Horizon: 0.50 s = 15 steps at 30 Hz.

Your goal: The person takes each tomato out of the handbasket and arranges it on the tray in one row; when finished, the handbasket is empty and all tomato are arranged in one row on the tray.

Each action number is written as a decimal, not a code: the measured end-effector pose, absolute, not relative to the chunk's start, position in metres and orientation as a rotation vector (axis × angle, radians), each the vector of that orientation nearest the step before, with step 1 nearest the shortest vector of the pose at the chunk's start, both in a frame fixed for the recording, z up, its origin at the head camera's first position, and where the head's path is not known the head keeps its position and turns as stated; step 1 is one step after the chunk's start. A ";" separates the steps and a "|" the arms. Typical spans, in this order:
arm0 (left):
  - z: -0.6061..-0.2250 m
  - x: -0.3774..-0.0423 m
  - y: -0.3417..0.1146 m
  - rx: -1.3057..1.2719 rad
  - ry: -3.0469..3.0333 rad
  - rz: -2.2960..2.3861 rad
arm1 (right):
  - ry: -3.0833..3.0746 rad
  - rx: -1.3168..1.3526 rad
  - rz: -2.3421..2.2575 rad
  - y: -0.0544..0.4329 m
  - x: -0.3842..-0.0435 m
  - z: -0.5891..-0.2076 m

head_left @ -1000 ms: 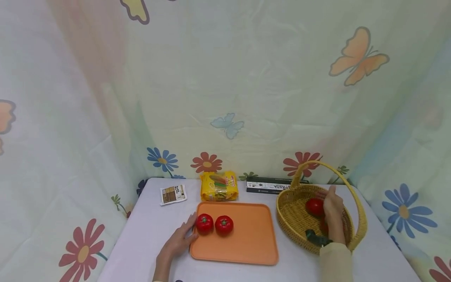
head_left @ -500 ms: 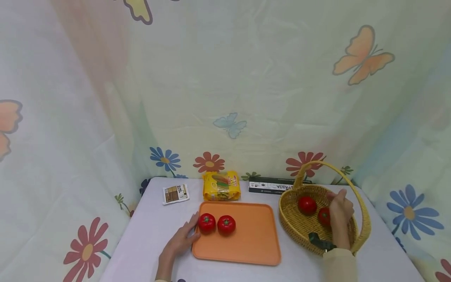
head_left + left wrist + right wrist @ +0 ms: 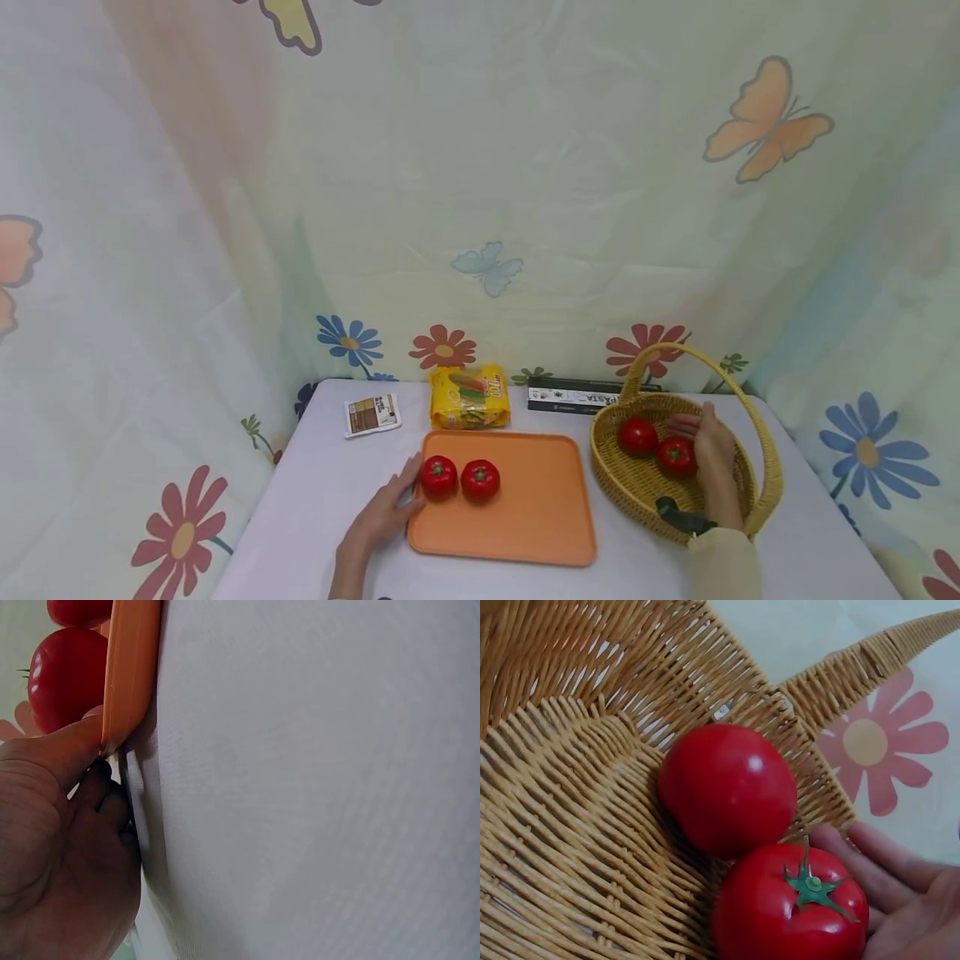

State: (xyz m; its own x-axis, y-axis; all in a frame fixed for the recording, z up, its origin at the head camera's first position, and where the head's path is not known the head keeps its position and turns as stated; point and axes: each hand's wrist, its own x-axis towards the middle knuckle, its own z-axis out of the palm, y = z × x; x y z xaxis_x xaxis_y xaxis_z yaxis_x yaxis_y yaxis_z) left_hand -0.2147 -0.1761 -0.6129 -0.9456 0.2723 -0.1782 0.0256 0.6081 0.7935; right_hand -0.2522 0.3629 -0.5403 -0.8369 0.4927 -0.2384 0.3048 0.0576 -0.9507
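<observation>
In the head view my right hand (image 3: 712,446) is inside the wicker basket (image 3: 626,486), its fingers stretched out beside and behind one tomato (image 3: 677,456). A second tomato (image 3: 638,437) sits against it on the basket floor. The right wrist view shows the nearer tomato (image 3: 791,907), with a green stem, against the palm side of the hand (image 3: 907,900). My left hand (image 3: 382,512) holds the left edge of the orange tray (image 3: 525,521). In the left wrist view its thumb lies over the tray rim (image 3: 129,675), fingers below. Two tomatoes (image 3: 459,479) rest on the tray's left side.
Behind the tray lies a yellow food packet (image 3: 469,398), with a small white-and-brown packet (image 3: 372,415) to its left. A dark pasta box (image 3: 566,396) lies behind the basket. The basket handle (image 3: 761,433) arches over the right hand. A printed curtain closes off the back.
The two tomatoes in the basket have shifted left. My right hand has moved with them, and its fingers have straightened out behind the nearer one. The left hand stays at the tray.
</observation>
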 end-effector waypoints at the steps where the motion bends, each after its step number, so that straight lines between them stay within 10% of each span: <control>1: -0.613 -0.215 -0.176 0.241 2.553 1.260 | -2.204 -0.788 1.889 0.363 -0.254 -0.541; 15: -0.615 -0.215 -0.177 0.234 2.558 1.255 | -2.857 -0.297 1.336 0.357 -0.266 -0.540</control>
State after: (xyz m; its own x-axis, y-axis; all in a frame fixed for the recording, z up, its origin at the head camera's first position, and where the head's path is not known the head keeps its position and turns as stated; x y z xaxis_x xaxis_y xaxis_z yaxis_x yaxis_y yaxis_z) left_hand -0.2154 -0.1772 -0.6148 -0.9472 0.2660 -0.1793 0.0210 0.6093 0.7926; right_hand -0.2659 0.3570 -0.5404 -0.9821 0.1578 -0.1026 0.1799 0.6268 -0.7581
